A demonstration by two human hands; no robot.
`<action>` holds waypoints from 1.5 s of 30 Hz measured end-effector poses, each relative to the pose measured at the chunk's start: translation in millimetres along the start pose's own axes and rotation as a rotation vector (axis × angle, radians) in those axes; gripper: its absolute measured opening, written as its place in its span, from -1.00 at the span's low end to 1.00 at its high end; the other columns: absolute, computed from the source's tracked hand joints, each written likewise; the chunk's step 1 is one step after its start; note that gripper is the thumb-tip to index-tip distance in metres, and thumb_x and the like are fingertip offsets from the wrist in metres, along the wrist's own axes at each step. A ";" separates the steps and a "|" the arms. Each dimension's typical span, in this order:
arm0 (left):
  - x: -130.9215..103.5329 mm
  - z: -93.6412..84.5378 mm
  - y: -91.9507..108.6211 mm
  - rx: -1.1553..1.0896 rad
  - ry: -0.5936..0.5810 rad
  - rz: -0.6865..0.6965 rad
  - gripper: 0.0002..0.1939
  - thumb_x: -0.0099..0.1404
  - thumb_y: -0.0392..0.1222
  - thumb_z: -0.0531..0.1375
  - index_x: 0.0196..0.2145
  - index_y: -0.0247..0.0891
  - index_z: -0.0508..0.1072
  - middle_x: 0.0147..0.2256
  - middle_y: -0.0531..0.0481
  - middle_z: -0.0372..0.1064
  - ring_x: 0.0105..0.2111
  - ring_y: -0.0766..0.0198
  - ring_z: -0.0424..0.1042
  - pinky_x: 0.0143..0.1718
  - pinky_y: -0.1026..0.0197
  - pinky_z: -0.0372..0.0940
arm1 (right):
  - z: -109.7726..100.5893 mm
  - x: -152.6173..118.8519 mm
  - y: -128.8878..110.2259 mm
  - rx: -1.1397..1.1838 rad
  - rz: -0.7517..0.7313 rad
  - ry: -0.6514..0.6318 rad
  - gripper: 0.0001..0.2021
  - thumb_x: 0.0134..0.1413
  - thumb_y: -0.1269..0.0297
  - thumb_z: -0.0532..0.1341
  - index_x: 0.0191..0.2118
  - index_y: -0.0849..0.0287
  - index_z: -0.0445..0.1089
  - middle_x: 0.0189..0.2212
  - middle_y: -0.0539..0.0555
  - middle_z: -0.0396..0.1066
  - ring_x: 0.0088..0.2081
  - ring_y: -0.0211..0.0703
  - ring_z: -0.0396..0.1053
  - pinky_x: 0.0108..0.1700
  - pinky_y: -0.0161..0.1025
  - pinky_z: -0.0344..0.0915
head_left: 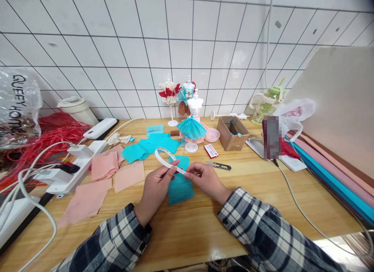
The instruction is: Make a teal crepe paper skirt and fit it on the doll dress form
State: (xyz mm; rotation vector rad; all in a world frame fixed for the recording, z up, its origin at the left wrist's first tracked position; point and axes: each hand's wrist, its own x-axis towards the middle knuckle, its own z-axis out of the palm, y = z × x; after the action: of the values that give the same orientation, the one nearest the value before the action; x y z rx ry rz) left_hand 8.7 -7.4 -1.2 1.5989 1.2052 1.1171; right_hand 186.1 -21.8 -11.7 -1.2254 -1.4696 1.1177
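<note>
A thin roll of white tape (160, 157) is raised over the table's middle, its ring tilted and some faint print on its inner side. My left hand (157, 188) pinches the ring's lower edge. A short strip runs from there to my right hand (206, 180), whose thumb and fingers are closed on its end. Under both hands lies a turquoise cloth piece (181, 192), partly covered by them. Thread snips (220, 166) rest just beyond my right hand. Farther back stands a small white dress form (195, 104) wearing a turquoise tulle skirt (192, 128).
Peach cloth pieces (87, 198) and turquoise pieces (157, 143) spread at left, beside a power strip (78, 166) with cables. Behind are a cardboard box (230, 137), a pink bowl (212, 135) and a red-and-white small box (210, 151). A phone (271, 137) and fabric rolls (336, 178) are at right.
</note>
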 end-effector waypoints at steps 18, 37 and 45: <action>6.8 -4.0 1.3 -0.365 0.069 -0.092 -0.49 0.02 -0.14 0.41 -0.08 -0.29 0.41 -0.30 -0.04 0.52 -0.29 0.19 0.53 -0.23 0.14 0.44 | -96.8 10.2 19.2 -1.085 0.061 0.056 -0.70 0.09 0.23 0.25 -0.06 0.22 0.35 -0.13 0.20 0.43 -0.08 0.01 0.36 -0.07 -0.16 0.20; 0.5 0.2 10.7 -0.290 0.080 -0.083 -0.32 0.04 -0.09 0.40 0.09 -0.20 0.29 0.08 -0.24 0.39 -0.34 0.18 0.57 -0.22 0.10 0.46 | 1.6 -28.3 -16.8 -0.376 -0.074 -0.026 -0.81 0.34 0.15 -0.11 -0.11 0.10 0.11 -0.53 -0.07 0.27 -0.51 -0.18 0.27 -0.45 -0.29 0.05; -1.6 3.9 13.5 -0.338 0.041 -0.125 -0.26 0.05 -0.13 0.39 0.15 -0.21 0.24 0.14 -0.28 0.33 -0.33 0.15 0.58 -0.18 0.06 0.46 | 6.9 -28.5 -15.3 -0.482 -0.073 -0.048 -0.82 0.35 0.14 -0.11 -0.16 0.10 0.10 -0.49 -0.01 0.31 -0.51 -0.15 0.30 -0.44 -0.28 0.03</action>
State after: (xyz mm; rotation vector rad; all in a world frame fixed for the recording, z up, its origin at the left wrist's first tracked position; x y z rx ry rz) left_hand 15.4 -12.1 10.3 1.2341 1.0607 1.2053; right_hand 179.8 -52.3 -0.5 -1.4593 -1.8734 0.7682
